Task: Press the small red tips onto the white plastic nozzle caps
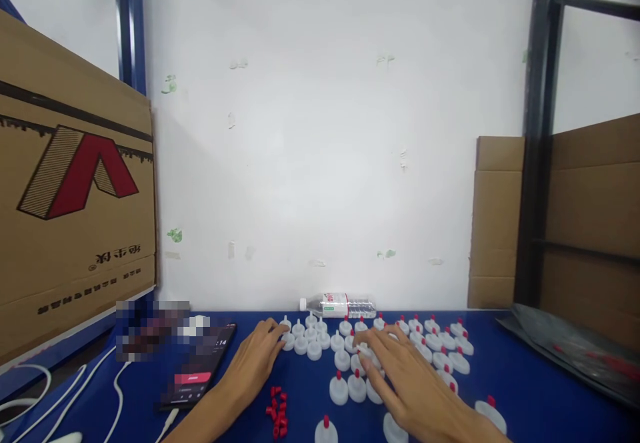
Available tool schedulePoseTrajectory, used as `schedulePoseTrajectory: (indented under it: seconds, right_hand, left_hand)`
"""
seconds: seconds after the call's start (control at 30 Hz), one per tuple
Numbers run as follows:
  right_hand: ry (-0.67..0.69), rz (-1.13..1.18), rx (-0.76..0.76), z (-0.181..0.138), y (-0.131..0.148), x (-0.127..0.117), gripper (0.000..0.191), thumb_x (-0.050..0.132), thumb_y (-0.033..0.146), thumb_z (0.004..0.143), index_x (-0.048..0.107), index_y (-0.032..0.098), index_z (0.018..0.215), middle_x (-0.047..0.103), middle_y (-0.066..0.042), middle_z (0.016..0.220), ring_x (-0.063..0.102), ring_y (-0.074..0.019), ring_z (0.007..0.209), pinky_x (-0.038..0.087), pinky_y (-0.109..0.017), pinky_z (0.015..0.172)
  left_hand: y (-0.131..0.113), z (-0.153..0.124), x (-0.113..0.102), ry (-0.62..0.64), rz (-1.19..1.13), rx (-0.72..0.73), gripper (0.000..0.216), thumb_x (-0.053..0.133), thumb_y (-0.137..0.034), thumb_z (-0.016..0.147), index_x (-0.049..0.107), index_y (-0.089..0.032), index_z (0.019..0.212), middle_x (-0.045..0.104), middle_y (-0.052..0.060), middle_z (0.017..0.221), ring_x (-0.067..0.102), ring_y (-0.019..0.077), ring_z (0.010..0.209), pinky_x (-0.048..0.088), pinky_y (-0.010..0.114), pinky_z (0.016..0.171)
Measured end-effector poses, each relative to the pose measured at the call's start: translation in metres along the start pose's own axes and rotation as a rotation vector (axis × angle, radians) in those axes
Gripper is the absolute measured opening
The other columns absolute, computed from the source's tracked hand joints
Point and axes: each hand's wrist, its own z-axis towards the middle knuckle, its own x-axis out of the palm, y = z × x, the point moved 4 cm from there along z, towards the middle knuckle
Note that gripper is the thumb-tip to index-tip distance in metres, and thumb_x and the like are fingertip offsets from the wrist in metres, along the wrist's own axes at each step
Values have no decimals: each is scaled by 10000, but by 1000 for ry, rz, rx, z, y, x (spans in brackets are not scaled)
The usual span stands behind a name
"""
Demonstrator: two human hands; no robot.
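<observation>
My left hand rests on the table, fingers curved, with the fingertips beside a cluster of white plastic nozzle caps without red tips. Loose small red tip caps lie in a pile right of my left forearm. My right hand is spread low over more white nozzle caps, with thumb and index finger apart around some of them. Many nozzle caps there carry red tips, such as a nozzle cap near the middle. The right palm and fingers hide several of them, so contact is partly unclear.
A clear labelled bottle lies on its side by the white wall. A phone with white cables is at left. A large cardboard box stands left; a dark plastic bag with red pieces lies right.
</observation>
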Motion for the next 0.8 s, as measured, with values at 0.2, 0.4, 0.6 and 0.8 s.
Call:
schedulePoseTrajectory:
  seconds: [0.2, 0.4, 0.6, 0.8]
  right_hand:
    - [-42, -2, 44, -3, -13, 12, 356, 584, 318, 996, 461, 280, 1328, 687, -68, 1207, 628, -284, 1136, 534, -443, 943]
    - [-16, -12, -23, 1, -12, 13, 195, 624, 334, 994, 561, 284, 1171, 715, -31, 1046, 678, -270, 1004, 495, -481, 962]
    - [-20, 8, -47, 1, -7, 12, 194, 664, 301, 975, 580, 267, 1147, 713, -16, 1034, 682, -239, 954, 465, -466, 983]
    - [2, 42, -55, 1, -5, 11, 190, 658, 302, 984, 567, 267, 1148, 703, -13, 1030, 665, -235, 939, 423, -485, 1005]
  left_hand:
    - [-12, 2, -22, 95, -40, -76, 314, 404, -201, 991, 667, -205, 1162, 700, 97, 1045, 671, 270, 999, 510, 397, 903]
    - [-27, -2, -45, 346, -170, -43, 185, 602, -308, 886, 765, -224, 915, 737, 29, 886, 689, 215, 867, 513, 257, 738]
    - [-25, -4, -50, 434, -212, -90, 157, 731, -360, 802, 776, -213, 830, 724, 25, 847, 696, 224, 835, 519, 251, 704]
    - [-20, -10, -37, 398, -230, -60, 32, 740, -258, 804, 743, -241, 832, 698, 15, 987, 657, 233, 1014, 502, 287, 877]
